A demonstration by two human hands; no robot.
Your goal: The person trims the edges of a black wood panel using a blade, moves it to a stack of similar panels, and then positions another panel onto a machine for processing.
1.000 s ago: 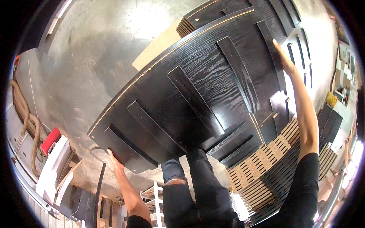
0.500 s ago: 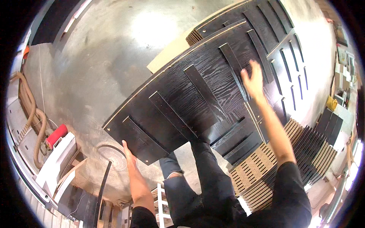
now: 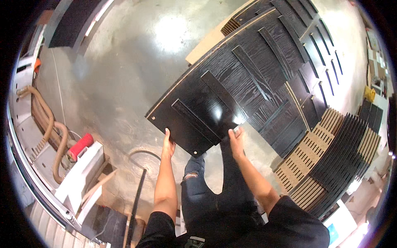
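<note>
L hand (image 3: 168, 145) holds blk panel (image 3: 227, 78) at its 8 o'clock edge, prob. to steady it; R hand (image 3: 237, 142) at 6 o'clock edge, can't tell if grip's holding.

Shiny grey floor (image 3: 111, 95), tan board (image 3: 206, 44) on it, stacked slotted boards (image 3: 308, 153)

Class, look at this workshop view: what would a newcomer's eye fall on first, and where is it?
Probably the large black panel with raised strips, slanting across the middle, with the left hand at its near left end and the right hand by its near edge. Next, perhaps, the bright red cylinder at the left, and the stack of slotted boards, tan and black, at the right.
</note>
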